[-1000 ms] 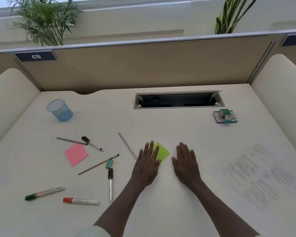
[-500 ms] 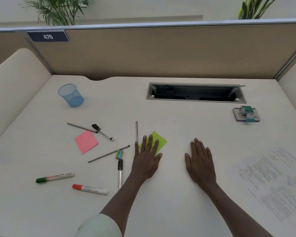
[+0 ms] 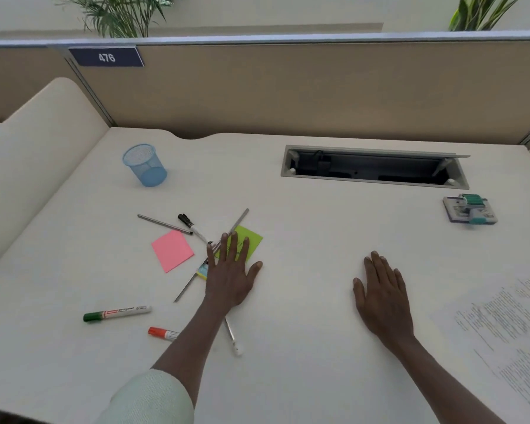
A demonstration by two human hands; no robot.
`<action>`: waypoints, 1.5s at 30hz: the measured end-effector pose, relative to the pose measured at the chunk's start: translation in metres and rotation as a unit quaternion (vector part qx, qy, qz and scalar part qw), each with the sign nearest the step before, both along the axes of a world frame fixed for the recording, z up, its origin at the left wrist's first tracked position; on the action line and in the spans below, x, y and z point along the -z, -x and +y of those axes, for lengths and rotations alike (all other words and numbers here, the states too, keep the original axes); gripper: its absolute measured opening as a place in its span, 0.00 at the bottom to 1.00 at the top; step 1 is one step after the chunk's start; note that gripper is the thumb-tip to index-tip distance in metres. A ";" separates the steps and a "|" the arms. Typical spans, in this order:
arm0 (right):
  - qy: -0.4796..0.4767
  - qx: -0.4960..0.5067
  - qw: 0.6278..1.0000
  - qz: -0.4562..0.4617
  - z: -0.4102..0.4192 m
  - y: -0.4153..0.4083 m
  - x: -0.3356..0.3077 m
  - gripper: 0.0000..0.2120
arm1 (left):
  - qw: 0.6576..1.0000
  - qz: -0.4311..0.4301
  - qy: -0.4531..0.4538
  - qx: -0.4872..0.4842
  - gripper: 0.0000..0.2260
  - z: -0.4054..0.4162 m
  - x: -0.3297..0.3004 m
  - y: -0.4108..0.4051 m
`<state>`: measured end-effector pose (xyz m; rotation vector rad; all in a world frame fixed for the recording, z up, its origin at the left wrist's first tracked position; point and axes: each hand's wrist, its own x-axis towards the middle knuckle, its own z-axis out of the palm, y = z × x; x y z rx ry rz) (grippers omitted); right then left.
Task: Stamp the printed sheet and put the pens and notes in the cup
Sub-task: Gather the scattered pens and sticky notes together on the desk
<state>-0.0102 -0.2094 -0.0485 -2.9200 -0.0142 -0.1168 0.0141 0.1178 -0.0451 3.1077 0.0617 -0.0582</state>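
Note:
My left hand point(image 3: 230, 270) lies flat, fingers spread, on a green sticky note point(image 3: 249, 240) and across a few thin pens. My right hand point(image 3: 381, 296) rests flat on the bare desk, holding nothing. A pink note point(image 3: 172, 250) lies left of the left hand. A blue mesh cup point(image 3: 144, 165) stands upright at the far left. A green marker point(image 3: 117, 313) and a red marker point(image 3: 162, 333) lie near the front left. The stamp point(image 3: 470, 209) sits on its pad at the far right. The printed sheet point(image 3: 508, 328) lies at the right edge.
An open cable tray point(image 3: 374, 166) is sunk into the desk at the back. A tan partition point(image 3: 288, 87) with the plate 476 closes the far side, and padded dividers flank the desk. Bare desk lies between my two hands.
The view has swung left and down. My left hand slid left over the green note and pens, bunching them towards the pink note. My hands are farther apart.

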 end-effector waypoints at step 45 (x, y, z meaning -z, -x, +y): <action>-0.023 -0.102 0.994 0.034 0.142 0.013 0.001 0.27 | 0.994 -0.072 0.015 -0.078 0.23 0.085 0.014 0.129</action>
